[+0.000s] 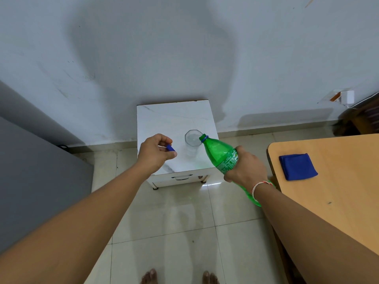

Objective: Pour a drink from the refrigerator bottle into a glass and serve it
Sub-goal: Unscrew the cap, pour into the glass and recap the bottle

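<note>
- Step in hand, as I judge it: pouring. The green bottle (220,155) is tilted, its open mouth at the near right rim of the glass (192,145). Whether mouth and rim touch, I cannot tell.
- The glass stands upright on the small white cabinet (164,119), toward its right front part. It looks clear inside; whether liquid flows or has collected, I cannot tell.
- To do it well, in my view: keep the mouth over the middle of the glass, not the rim, so nothing runs down the outside. Raise the bottle's base slowly; a fizzy drink foams, so a thin stream is safer.
- The glass stands free, with no hand steadying it. A knock from the bottle neck could tip it, so hold the neck just clear of the rim.
- Right hand (245,170): closed firmly round the labelled middle of the bottle, fingers wrapped, base pointing back toward the person.
- Left hand (156,153): loosely curled above the left part of the cabinet top, pinching the blue cap (170,148) between thumb and fingers; it touches neither glass nor bottle.
- Beside, on the wooden table (338,201) at right, lies a folded blue cloth (297,166), handy for spills.
</note>
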